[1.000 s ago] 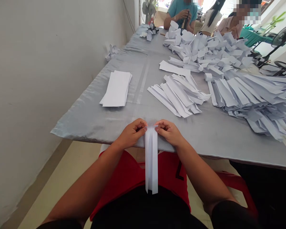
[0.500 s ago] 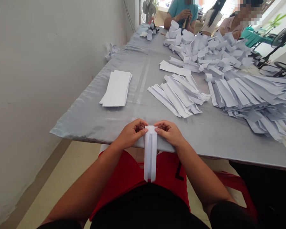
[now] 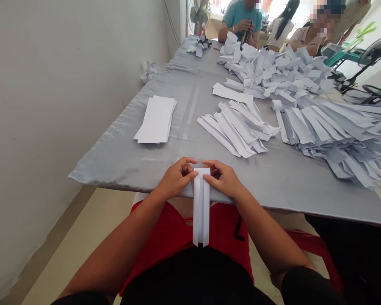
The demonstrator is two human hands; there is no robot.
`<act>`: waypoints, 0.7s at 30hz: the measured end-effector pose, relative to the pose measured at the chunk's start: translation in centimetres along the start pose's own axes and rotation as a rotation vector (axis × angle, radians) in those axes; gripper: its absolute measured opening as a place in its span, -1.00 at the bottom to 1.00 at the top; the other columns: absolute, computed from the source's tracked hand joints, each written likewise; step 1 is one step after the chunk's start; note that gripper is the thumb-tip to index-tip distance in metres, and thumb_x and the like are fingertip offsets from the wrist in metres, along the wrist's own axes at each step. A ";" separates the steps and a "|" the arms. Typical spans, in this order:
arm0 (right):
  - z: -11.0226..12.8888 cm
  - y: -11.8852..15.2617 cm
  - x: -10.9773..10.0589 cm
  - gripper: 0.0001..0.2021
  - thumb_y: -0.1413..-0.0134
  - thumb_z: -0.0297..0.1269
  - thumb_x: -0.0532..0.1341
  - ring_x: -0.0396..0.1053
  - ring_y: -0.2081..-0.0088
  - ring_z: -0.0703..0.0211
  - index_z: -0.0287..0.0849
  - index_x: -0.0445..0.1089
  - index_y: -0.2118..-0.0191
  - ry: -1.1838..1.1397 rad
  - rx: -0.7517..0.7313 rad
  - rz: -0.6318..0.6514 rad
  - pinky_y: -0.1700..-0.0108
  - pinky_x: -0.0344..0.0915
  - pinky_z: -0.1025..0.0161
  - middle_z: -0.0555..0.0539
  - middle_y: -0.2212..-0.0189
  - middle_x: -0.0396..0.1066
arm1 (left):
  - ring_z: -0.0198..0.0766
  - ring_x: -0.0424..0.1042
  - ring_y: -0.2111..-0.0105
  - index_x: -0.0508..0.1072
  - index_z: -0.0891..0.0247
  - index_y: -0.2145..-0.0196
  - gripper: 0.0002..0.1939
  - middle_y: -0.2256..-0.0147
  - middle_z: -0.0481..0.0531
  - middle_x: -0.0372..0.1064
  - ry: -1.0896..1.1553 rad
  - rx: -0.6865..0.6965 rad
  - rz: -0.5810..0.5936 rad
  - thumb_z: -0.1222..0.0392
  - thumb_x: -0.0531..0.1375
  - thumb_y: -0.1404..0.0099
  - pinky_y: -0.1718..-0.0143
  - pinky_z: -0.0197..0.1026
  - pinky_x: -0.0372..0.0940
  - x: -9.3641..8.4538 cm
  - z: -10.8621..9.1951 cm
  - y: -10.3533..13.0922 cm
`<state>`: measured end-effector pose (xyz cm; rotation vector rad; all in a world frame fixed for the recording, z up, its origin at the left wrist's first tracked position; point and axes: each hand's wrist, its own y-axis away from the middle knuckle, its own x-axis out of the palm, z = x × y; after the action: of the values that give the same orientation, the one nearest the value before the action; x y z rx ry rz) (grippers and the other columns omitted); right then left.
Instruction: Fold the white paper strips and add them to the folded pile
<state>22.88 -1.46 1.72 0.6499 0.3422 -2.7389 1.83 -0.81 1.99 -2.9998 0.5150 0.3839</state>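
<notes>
A folded white paper strip [image 3: 198,212] hangs upright over the table's front edge, its long sides folded inward and its top end folded down. My left hand [image 3: 179,176] pinches the top left corner between thumb and fingers. At the top right, my right hand [image 3: 222,177] has its thumb pressed on the fold, with the fingers behind the paper. Farther up the table lie a stack of flat white paper sheets [image 3: 156,119] on the left and a loose pile of folded paper strips [image 3: 238,127] on the right.
A grey cloth covers the table [image 3: 123,156]. A large heap of folded paper [image 3: 273,72] and a fanned pile of strips [image 3: 330,131] fill the right side. Other people sit at the far end. A wall [image 3: 66,84] runs along the left, and a black fan [image 3: 373,53] stands far right.
My right thumb has slid inward and slightly down over the fold, and the fingertips have lifted above the paper's top edge. The strip hangs slightly lower.
</notes>
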 end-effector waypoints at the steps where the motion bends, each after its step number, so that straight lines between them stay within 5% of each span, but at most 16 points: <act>1: 0.3 0.0 -0.1 -0.53 -0.11 -0.10 0.33 0.43 0.11 0.09 -0.07 0.40 -0.14 0.065 -0.062 0.017 0.09 0.41 0.13 -0.12 0.06 0.47 | -0.30 0.34 0.46 0.39 0.19 0.07 -0.63 0.49 -0.15 0.35 0.000 0.000 0.011 -0.02 0.21 -0.21 0.35 -0.21 0.28 0.0 0.0 0.0; 4: 1.0 -0.2 -0.4 -0.50 -0.12 -0.09 0.35 0.39 -0.05 -0.04 -0.06 0.38 -0.17 0.277 -0.218 0.044 -0.06 0.37 0.01 -0.18 -0.05 0.45 | -0.26 0.43 0.38 0.40 0.18 0.03 -0.60 0.42 -0.10 0.45 0.002 -0.005 0.032 -0.03 0.22 -0.23 0.26 -0.17 0.33 0.0 0.0 0.0; 7: 1.3 -0.5 -1.0 -0.63 -0.24 -0.12 0.25 0.45 0.12 -0.01 -0.08 0.44 -0.12 0.462 -0.245 0.046 0.02 0.37 0.05 -0.14 0.16 0.55 | -0.22 0.46 0.33 0.41 0.18 0.00 -0.55 0.35 -0.05 0.52 0.027 -0.015 0.031 -0.08 0.24 -0.23 0.23 -0.15 0.34 0.1 0.1 0.0; 13: 1.2 -1.0 -5.5 -0.58 -0.18 -0.33 0.12 0.27 0.56 0.23 -0.06 0.47 -0.13 0.505 -0.001 0.025 0.31 0.27 0.25 0.07 0.53 0.44 | -0.32 0.39 0.44 0.47 0.20 0.14 -0.54 0.28 0.02 0.54 0.317 -0.024 -0.208 -0.20 0.28 -0.18 0.32 -0.20 0.32 0.0 0.8 -0.3; 17: 0.2 -1.5 -10.0 -0.63 0.00 -0.31 0.12 0.23 0.56 0.24 -0.14 0.57 0.10 0.350 0.210 -0.336 0.40 0.23 0.25 0.06 0.56 0.36 | -0.39 0.30 0.54 0.48 0.22 0.34 -0.55 0.44 -0.04 0.45 0.701 -0.027 -0.430 -0.21 0.37 -0.04 0.47 -0.28 0.23 -0.7 1.0 -0.8; 21: -1.2 -1.8 -12.4 -0.64 -0.05 -0.19 0.07 0.23 0.58 0.20 -0.19 0.50 0.13 0.199 0.309 -0.806 0.47 0.21 0.25 0.07 0.61 0.27 | -0.40 0.29 0.55 0.48 0.22 0.40 -0.60 0.49 -0.07 0.39 0.889 -0.033 -0.528 -0.13 0.42 0.02 0.51 -0.30 0.21 -1.0 0.7 -0.9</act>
<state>33.29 3.54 6.81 1.0547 0.2636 -3.5457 1.08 0.47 1.58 -3.0139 -0.2784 -0.9994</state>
